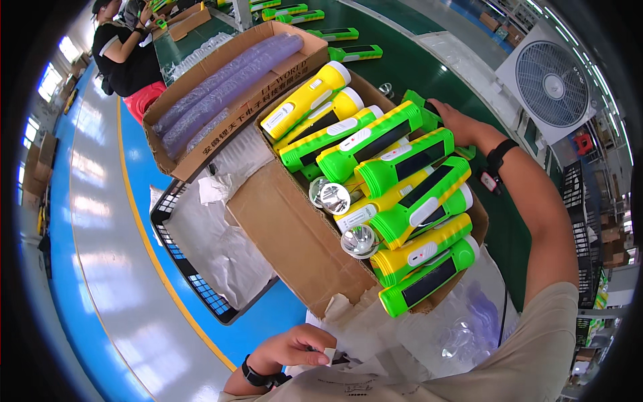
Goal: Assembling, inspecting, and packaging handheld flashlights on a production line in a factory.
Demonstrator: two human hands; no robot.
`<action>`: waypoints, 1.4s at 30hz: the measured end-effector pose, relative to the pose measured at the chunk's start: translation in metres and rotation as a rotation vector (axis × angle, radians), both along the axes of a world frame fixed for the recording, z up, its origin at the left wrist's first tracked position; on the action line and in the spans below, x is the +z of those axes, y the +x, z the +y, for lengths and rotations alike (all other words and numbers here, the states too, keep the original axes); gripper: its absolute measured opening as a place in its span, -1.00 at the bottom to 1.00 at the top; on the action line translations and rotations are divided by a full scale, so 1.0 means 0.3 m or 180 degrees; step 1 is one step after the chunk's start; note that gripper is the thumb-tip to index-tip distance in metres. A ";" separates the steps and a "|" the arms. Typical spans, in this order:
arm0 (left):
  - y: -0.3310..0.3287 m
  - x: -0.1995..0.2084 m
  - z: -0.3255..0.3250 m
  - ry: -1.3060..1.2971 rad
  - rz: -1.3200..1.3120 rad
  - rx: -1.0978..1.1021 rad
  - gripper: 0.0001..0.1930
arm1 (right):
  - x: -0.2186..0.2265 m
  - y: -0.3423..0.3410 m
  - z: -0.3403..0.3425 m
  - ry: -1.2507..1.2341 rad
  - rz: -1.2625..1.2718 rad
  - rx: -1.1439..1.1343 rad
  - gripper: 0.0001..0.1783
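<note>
Flashlights (372, 137), yellow and green, are packed in a slanting heap inside the open cardboard box (288, 228), and the heap is flanked by two bare hands! On the near side of the box, a small white piece (329, 355) is pinched by the left hand (305, 345), thumb pressed to fingers. Over at the far right corner of the box, the right hand (462, 127) is held close against green flashlight parts; its fingertips are partly hidden, so whether anything is grasped by that grip cannot be told. Round shiny reflectors (335, 199) are spotted along the left edge of the box, right by its folded-out flap. To the left of the box, a black crate (218, 305) is lined with white paper (221, 251); beyond the box on the left, a long carton (258, 94) is filled with purplish wrapped rolls (231, 80). More flashlights (358, 52) are laid out beyond the box on the green worktop (402, 63). Off to the right of the box, a white fan (552, 84) is seen, and well beyond the box on the left, a co-worker (124, 57) in a dark top is glimpsed.
</note>
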State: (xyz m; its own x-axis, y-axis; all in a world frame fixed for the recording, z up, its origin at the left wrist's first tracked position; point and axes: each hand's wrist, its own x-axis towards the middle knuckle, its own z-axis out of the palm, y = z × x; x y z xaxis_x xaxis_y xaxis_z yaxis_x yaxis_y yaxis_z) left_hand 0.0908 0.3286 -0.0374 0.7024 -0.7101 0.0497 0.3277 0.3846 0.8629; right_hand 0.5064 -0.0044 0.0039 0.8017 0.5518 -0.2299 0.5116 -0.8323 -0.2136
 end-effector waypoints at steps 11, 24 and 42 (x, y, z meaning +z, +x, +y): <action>-0.015 -0.023 -0.067 -0.0523 0.0150 -0.0116 -0.74 | 0.583 -0.403 0.250 -0.0174 -0.1387 0.2085 0.14; -0.062 -0.017 -0.033 -0.0402 -0.0053 -0.0100 -0.72 | 0.465 -0.442 0.356 -0.0661 -0.0614 0.2461 0.30; -0.149 0.456 -0.579 0.0177 -0.1061 -0.1695 -0.82 | 0.468 -1.971 0.051 0.2529 -0.0815 -0.1882 -0.49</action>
